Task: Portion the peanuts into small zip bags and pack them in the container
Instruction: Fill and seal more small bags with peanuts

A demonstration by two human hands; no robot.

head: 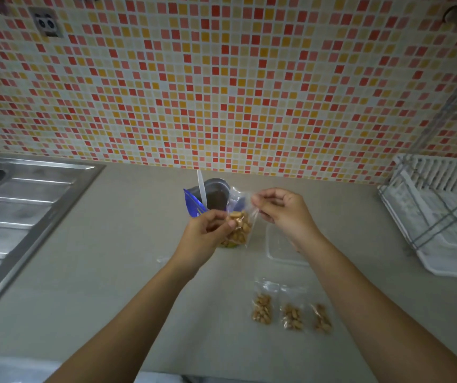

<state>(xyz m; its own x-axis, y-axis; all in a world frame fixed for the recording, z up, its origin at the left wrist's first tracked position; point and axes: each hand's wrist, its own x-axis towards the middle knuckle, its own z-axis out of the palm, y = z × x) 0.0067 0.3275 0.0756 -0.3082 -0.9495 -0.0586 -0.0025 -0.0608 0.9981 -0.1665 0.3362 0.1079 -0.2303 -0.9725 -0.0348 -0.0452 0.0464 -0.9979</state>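
Observation:
I hold a small clear zip bag of peanuts above the counter with both hands. My left hand pinches its left side near the peanuts. My right hand pinches its top right corner. Behind the bag stands an opened blue peanut packet with a white spoon in it, beside a dark grey tub. A clear plastic container lies on the counter under my right wrist, partly hidden. Three filled zip bags lie in a row near the front right.
A steel sink with drainboard takes the left side of the counter. A white dish rack stands at the right. The mosaic-tiled wall rises behind the counter.

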